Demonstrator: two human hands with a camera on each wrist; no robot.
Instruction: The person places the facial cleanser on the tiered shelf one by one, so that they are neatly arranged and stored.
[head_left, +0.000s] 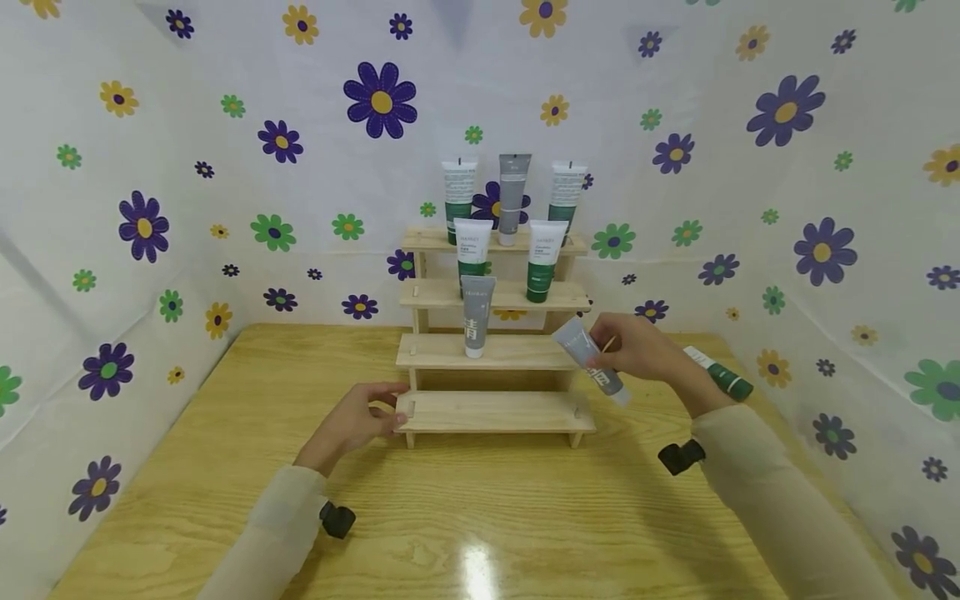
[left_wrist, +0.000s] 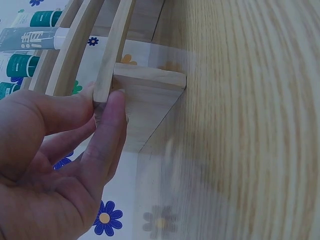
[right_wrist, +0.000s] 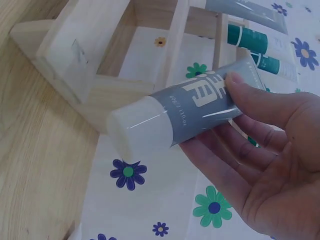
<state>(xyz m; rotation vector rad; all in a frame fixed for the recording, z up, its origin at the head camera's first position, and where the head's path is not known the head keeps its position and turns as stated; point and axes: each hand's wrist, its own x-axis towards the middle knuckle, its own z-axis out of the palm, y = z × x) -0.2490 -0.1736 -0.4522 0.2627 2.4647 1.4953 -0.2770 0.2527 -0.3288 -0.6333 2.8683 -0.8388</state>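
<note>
A tiered wooden display stand (head_left: pixel 495 412) faces me on the table. At its lowest shelf's left end, my left hand (head_left: pixel 360 417) pinches the board between thumb and fingers. My right hand (head_left: pixel 637 346) holds a grey squeeze tube (right_wrist: pixel 205 102) with a white cap, tilted cap-down, beside the stand's right side. Another grey tube (head_left: pixel 477 317) stands on its cap on the second shelf from the bottom, left of centre. Two white-and-green tubes, one a left tube (head_left: pixel 472 250) and one a right tube (head_left: pixel 543 262), stand a shelf higher. The top shelf carries two white-and-green tubes and a grey tube (head_left: pixel 512 200) between them.
A white-and-green tube (head_left: pixel 720 373) lies on the wooden table (head_left: pixel 450 508) at the right, behind my right forearm. Flower-print cloth (head_left: pixel 465 75) hangs at the back and both sides.
</note>
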